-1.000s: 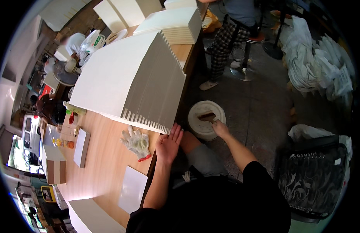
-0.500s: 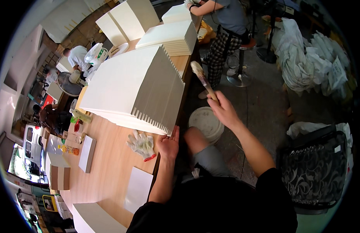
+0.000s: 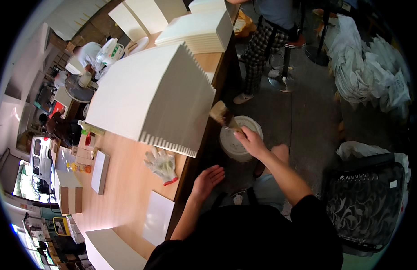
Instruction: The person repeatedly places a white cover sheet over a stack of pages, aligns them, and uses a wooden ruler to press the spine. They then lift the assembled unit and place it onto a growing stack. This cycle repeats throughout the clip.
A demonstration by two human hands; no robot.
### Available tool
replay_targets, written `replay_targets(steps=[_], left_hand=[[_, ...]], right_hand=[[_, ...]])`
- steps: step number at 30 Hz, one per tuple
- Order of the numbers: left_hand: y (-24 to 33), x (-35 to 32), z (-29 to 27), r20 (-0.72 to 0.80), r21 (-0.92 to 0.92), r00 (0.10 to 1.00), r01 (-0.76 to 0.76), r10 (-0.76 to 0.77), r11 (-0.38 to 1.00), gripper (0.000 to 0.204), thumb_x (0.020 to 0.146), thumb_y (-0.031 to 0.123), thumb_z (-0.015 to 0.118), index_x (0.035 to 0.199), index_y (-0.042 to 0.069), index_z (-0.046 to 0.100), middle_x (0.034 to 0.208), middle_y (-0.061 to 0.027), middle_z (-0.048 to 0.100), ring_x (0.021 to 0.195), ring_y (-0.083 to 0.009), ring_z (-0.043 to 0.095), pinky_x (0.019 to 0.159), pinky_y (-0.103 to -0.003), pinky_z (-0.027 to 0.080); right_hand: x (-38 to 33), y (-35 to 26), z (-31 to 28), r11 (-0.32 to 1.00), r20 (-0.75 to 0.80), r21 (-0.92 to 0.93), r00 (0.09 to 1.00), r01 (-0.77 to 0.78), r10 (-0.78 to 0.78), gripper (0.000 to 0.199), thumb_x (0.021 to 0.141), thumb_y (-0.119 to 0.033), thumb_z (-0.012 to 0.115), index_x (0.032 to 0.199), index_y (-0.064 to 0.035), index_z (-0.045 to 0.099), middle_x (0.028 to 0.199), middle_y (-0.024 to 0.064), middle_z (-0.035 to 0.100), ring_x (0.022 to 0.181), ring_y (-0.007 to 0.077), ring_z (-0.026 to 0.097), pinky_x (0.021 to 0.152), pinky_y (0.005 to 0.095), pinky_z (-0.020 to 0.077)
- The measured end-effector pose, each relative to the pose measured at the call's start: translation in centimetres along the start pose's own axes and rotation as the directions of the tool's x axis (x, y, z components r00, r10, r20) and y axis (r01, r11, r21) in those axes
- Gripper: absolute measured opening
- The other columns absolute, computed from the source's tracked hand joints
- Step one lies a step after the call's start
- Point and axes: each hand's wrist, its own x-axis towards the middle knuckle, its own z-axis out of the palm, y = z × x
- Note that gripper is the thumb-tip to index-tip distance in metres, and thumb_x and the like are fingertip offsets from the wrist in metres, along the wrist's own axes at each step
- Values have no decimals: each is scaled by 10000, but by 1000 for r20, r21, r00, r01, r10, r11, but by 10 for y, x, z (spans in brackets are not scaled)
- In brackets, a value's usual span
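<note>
Head view: gripping flat, tan-bristled, wooden-handled brush (image 3: 224,116) in curled right hand (image 3: 252,141), pointing toward tall stack of white rectangular boards (image 3: 156,101) at ten o'clock; holding nothing in open left hand (image 3: 207,180).

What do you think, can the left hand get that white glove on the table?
Probably yes: the left hand looks empty beside the table, and the white glove lies uncovered near the table's edge, with nothing standing between them.

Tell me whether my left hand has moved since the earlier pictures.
Yes. Judged against the table, your left hand has moved rightward and back toward your body, away from the white stack.
</note>
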Motion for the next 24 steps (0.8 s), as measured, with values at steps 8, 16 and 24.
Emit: replay_targets(steps=[8,16,24], left_hand=[[-88,159,19,329,943,826,-263,458,-203,367,872,158,785,1227,113,701,1197,-112,675,1135,-296,665,936,-431,562],[-120,210,6,194,959,917,-102,348,-266,360,810,169,824,1120,89,660,1138,-120,619,1124,-350,630,918,-477,553],[-121,246,-27,388,894,864,-267,321,-361,189,825,75,785,972,57,668,1033,-114,631,1045,-344,648,886,-470,559]], right_hand=[[-68,15,-108,360,552,702,789,-614,270,664,1142,-510,376,1486,42,508,816,68,651,506,79,476,465,237,380],[-83,51,-136,360,511,693,778,-624,365,623,1156,-482,362,1461,36,527,838,75,686,491,70,438,465,234,362],[-73,39,-124,561,86,363,626,-744,775,514,1145,-354,479,1538,-23,487,820,67,678,514,55,467,482,225,376]])
